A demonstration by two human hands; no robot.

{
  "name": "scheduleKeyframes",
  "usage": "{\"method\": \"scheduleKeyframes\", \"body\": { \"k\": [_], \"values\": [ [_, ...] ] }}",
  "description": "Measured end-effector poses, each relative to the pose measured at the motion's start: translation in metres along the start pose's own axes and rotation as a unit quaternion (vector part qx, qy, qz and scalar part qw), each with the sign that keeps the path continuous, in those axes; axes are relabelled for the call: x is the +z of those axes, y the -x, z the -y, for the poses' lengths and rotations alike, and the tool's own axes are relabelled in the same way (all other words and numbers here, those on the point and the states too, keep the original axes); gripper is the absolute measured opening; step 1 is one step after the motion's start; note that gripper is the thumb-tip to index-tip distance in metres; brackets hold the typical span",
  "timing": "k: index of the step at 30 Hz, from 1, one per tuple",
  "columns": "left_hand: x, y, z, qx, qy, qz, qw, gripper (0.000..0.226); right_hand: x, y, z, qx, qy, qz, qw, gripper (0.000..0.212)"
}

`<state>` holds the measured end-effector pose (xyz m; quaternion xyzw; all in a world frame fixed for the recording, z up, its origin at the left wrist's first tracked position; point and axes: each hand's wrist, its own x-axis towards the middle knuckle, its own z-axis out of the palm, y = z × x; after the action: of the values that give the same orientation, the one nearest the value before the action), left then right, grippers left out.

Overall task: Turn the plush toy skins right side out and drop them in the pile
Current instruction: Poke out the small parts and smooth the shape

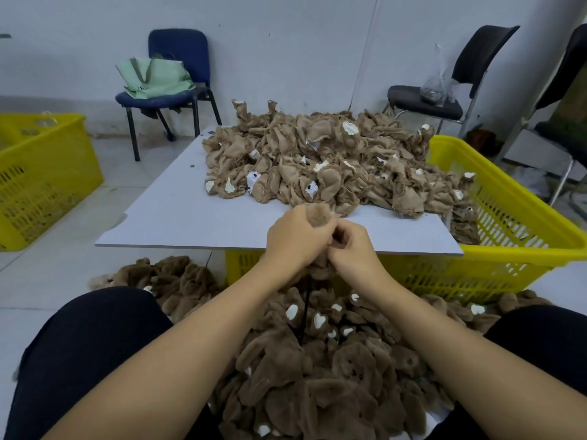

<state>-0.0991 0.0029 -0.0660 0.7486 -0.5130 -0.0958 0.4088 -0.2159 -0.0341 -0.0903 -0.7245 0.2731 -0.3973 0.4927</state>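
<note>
Both hands meet over the near edge of the flat grey board worktop [178, 217], working one brown plush toy skin [319, 215] held between them. The left hand [295, 239] has its fingers curled round the upper part of the skin, where a rounded furry lobe pokes out above the knuckles; that grip probably anchors the piece so the other hand can pull against it. The right hand [352, 246] pinches a lower fold of the same skin with fingers bent tight, and more fur hangs down between the wrists. Fur already showing on the outside suggests the turning is well under way, though how much remains inside cannot be told.

Further back on the worktop lies the heap of pale tan inside-out skins [317, 160], seams and white patches outward, within easy reach for the next pick. Some of them spill over into the yellow slatted plastic crate [514, 217] on the right. Between the person's knees on the floor sits the pile of turned fluffy brown skins [317, 360], directly under the hands, so a finished piece only needs letting go. A thin black cord [305, 312] hangs from the hands toward that pile.
</note>
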Motion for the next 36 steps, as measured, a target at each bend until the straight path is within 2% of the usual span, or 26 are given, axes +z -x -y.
{"method": "scheduleKeyframes", "body": {
  "k": [2,5,7,9,10,12,15,19,21,24,26,29,32,34,36],
  "values": [
    [-0.010,-0.006,-0.011,0.065,-0.058,-0.019,0.996,0.044,-0.002,-0.003,0.011,-0.023,-0.004,-0.014,1.000,0.023],
    [-0.017,-0.015,-0.021,0.199,-0.170,-0.074,0.962,0.035,-0.004,-0.010,0.016,-0.028,-0.002,-0.048,0.998,0.040],
    [-0.014,-0.015,-0.020,0.223,-0.201,-0.079,0.951,0.030,-0.003,-0.011,0.016,-0.018,0.006,-0.054,0.998,0.044],
    [-0.006,-0.013,-0.007,0.201,-0.162,-0.088,0.962,0.019,0.000,-0.010,0.012,-0.005,0.019,-0.049,0.999,0.045],
    [-0.001,-0.011,0.002,0.174,-0.131,-0.087,0.972,0.022,0.003,-0.007,0.008,0.010,0.028,-0.039,0.999,0.044],
    [0.010,-0.005,0.018,0.109,-0.069,-0.053,0.990,0.036,0.009,-0.002,-0.001,0.041,0.046,-0.016,0.998,0.028],
    [0.012,-0.004,0.025,0.032,-0.008,-0.025,0.999,0.040,0.016,0.001,-0.007,0.051,0.048,-0.010,0.998,0.009],
    [0.005,-0.005,0.016,-0.028,0.021,0.004,0.999,0.049,0.016,0.001,-0.002,0.032,0.031,-0.010,0.999,0.008],
    [0.001,-0.007,0.007,-0.052,0.029,0.014,0.998,0.058,0.015,0.001,0.002,0.016,0.022,-0.014,1.000,0.022],
    [-0.013,-0.017,-0.007,-0.043,0.084,0.019,0.995,0.062,0.012,-0.006,0.013,0.003,-0.003,-0.030,1.000,0.036],
    [-0.017,-0.021,-0.015,-0.025,0.098,0.015,0.995,0.061,0.008,-0.012,0.016,-0.009,0.014,-0.041,0.999,0.031],
    [-0.004,-0.008,-0.010,-0.016,0.008,0.071,0.997,0.054,0.000,-0.011,0.007,0.020,0.082,-0.002,0.996,0.010],
    [0.008,0.004,0.001,-0.036,0.015,0.125,0.991,0.041,0.000,-0.004,-0.003,0.072,0.117,0.031,0.990,0.018],
    [0.008,0.004,0.004,-0.025,0.008,0.115,0.993,0.035,0.002,-0.003,-0.003,0.075,0.119,0.039,0.989,0.024],
    [0.005,0.008,0.007,0.020,-0.009,0.078,0.997,0.033,0.004,-0.002,0.000,0.059,0.126,0.052,0.989,0.032]
  ]
}}
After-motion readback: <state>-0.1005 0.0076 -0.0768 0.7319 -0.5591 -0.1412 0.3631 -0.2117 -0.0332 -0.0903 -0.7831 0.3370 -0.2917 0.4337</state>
